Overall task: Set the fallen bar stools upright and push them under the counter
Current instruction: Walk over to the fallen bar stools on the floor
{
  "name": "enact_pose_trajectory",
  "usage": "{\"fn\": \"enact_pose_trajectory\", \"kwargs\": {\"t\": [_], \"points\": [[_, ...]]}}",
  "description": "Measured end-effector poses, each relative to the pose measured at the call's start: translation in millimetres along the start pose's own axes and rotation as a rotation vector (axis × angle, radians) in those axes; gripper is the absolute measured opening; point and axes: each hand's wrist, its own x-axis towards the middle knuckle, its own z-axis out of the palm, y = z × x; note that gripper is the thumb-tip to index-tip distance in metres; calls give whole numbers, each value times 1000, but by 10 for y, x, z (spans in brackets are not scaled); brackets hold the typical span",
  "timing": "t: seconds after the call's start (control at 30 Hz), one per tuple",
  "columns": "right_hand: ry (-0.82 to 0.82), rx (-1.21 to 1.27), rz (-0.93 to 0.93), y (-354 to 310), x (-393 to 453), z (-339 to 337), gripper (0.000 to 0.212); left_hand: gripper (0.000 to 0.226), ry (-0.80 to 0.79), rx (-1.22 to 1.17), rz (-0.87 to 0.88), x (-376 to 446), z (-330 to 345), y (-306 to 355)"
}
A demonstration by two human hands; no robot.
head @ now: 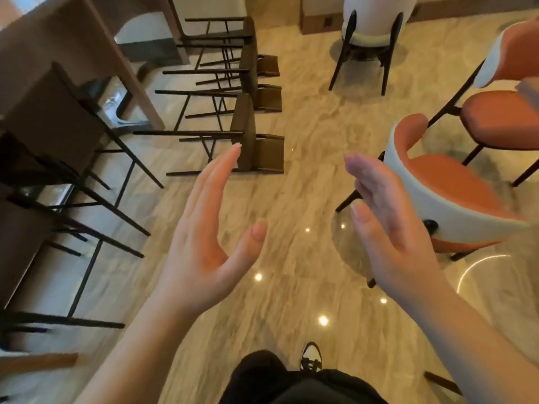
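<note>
Left hand (204,228) and right hand (390,228) raised, fingers spread, holding nothing. Three fallen bar stools (248,132) lie on the floor (291,258), far centre, beside the surface (73,33). Two upright stools (52,118) near left.

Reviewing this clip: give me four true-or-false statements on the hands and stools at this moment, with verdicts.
1. Both hands are empty. True: the left hand and right hand are open, holding nothing.
2. Every bar stool stands upright. False: several fallen stools lie on the floor.
3. The left hand grips a stool leg. False: it touches nothing.
4. An orange chair is beside the right hand. True.
</note>
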Motion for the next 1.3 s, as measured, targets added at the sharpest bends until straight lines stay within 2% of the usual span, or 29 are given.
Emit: {"fn": "enact_pose_trajectory", "kwargs": {"t": [0.07,0.33,0.67,0.8,0.97,1.07,1.17,1.3], "points": [[-2,24,-5,132,461,-39,53,86,-9,-16,-49,412,58,-200],[17,2,-13,897,2192,64,54,85,7,1,-22,1998,303,-1346],[53,-41,26,1548,4406,260,58,83,-102,19,2,4162,370,-2678],[85,-27,27,1844,5110,109,63,84,-124,-33,32,4916,646,-2987],[75,-12,54,2352,5981,-220,58,84,-117,-58,-1,5735,1094,-3363],[26,-9,42,2706,6587,-483,57,84,-96,0,-16,6280,1408,-3572],[-32,16,75,2965,7166,-799,56,86,-68,47,-108,6833,1694,-3683],[-90,59,88,3244,7931,-1155,68,86,-26,162,-151,7548,1937,-3833]]}}
